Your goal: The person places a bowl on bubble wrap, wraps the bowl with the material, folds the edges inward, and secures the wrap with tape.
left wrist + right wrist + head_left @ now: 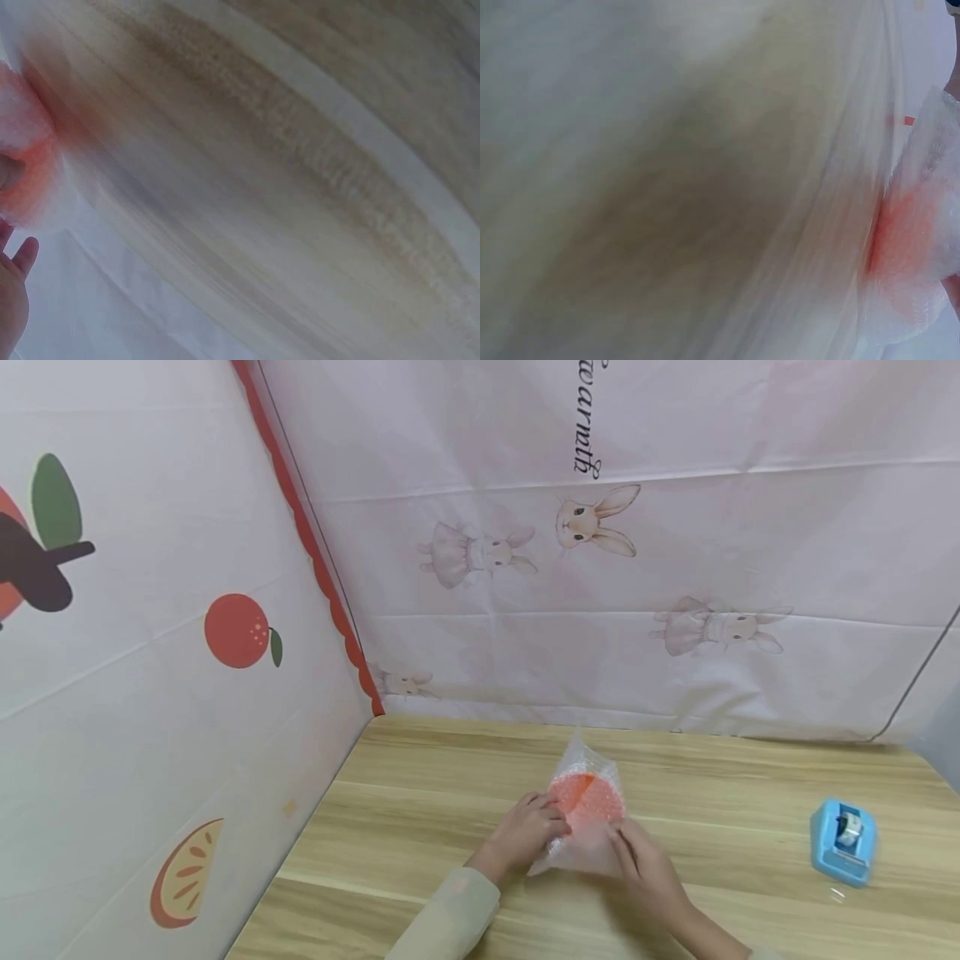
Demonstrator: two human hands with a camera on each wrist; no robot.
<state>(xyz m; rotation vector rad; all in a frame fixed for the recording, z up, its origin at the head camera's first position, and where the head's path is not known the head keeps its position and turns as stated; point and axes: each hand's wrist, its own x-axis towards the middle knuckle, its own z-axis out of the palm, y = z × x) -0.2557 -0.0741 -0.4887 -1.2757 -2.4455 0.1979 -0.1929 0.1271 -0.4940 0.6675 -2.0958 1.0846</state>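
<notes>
A round orange-red object (588, 802) lies inside a sleeve of clear bubble wrap (576, 758) over the wooden table, between the two hands. My left hand (525, 833) grips the left side of the wrapped bundle, its fingers bent over the edge. On the other side, my right hand (651, 868) pinches the wrap at the lower right edge between thumb and fingers. The loose end of the wrap points away toward the back wall. At the left edge of the left wrist view, fingers (22, 255) show close to the wrapped object (34, 161); the right wrist view shows the bundle (907, 247) at its right edge.
A blue tape dispenser (843, 843) with a roll in it stands to the right on the wooden table (420, 777). Behind the table hangs a pale cloth (480, 668) printed with rabbits. A fruit-printed cloth (142, 710) borders the left side.
</notes>
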